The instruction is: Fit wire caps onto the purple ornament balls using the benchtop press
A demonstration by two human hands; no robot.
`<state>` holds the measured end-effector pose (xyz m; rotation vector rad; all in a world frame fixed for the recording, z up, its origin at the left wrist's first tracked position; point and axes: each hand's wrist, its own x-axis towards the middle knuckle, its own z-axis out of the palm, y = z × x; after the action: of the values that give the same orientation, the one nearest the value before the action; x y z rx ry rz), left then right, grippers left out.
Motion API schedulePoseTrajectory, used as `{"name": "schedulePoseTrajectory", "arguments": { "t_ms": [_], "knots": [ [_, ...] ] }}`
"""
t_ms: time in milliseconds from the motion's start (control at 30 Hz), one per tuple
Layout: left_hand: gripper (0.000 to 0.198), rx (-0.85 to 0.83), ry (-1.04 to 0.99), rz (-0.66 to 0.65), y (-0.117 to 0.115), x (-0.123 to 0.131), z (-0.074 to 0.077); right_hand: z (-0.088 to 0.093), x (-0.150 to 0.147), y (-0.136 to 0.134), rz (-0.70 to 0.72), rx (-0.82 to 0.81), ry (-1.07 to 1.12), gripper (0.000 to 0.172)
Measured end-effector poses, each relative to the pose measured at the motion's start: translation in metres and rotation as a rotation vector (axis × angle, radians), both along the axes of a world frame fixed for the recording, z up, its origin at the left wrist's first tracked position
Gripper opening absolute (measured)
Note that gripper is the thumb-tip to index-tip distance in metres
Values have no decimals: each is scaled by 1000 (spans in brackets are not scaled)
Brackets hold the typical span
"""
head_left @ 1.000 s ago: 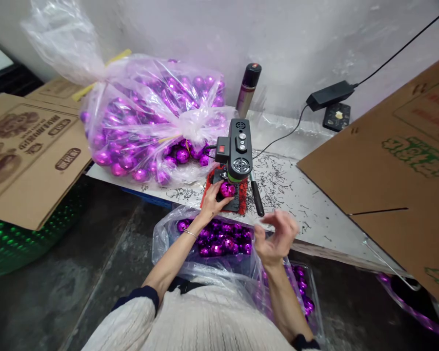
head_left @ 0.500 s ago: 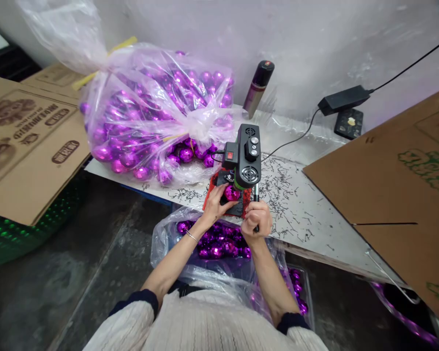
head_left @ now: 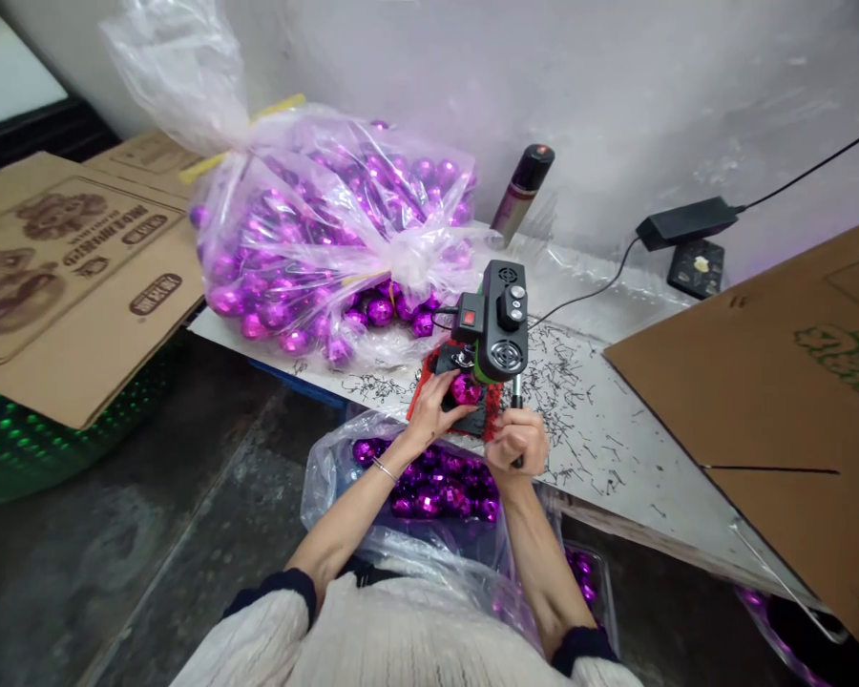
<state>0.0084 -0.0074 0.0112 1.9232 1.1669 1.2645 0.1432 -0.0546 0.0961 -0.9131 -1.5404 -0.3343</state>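
Note:
A shiny purple faceted ball (head_left: pixel 465 389) sits under the head of a small black bench press machine (head_left: pixel 507 320), which has a red switch and round vents. My left hand (head_left: pixel 433 410) is closed on the ball from the left, thumb in front and fingers behind. My right hand (head_left: pixel 518 443) is wrapped round the black grip of the machine's lever (head_left: pixel 517 391). The machine stands on a red base (head_left: pixel 418 393). The ball's top is hidden beneath the machine's head.
Behind on the left lies a clear bag (head_left: pixel 286 229) of purple balls. An open bag (head_left: pixel 322 487) with more balls is below the table's edge. Dark scraps litter the white tabletop (head_left: pixel 579 420). A spray can (head_left: pixel 522 196), power adapter (head_left: pixel 687 222) and cardboard boxes (head_left: pixel 773 382) stand around.
The view has shifted, so everything sits a little further right and lower. Both hands keep their hold on the ball and the lever; the ball stays under the machine's head.

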Motion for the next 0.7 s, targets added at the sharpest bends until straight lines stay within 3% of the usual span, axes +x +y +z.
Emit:
{"name": "schedulePoseTrajectory", "arguments": {
  "t_ms": [100, 200, 333, 400, 467, 533, 600, 700],
  "knots": [
    [69, 30, -6, 25, -4, -2, 0, 32, -2, -2, -5, -89, 94, 34],
    [73, 119, 75, 1, -28, -14, -1, 55, -4, -3, 1, -151, 155, 33],
    [86, 262, 292, -181, -68, -39, 1, 56, -6, -5, 22, -145, 139, 32],
    [90, 288, 288, -173, -68, -48, 8, 50, -7, -7, 38, -134, 122, 31],
    [76, 233, 225, -25, -45, -53, 23, 44, -6, -8, 46, -130, 112, 29],
    [56, 76, 178, 218, -3, -54, 43, 42, -6, -9, 48, -134, 107, 28],
    [48, -109, 190, 407, 45, -53, 63, 41, -5, -9, 50, -142, 105, 28],
    [43, -367, 331, 380, 99, -49, 82, 41, -5, -10, 58, -145, 98, 27]
  ]
}}
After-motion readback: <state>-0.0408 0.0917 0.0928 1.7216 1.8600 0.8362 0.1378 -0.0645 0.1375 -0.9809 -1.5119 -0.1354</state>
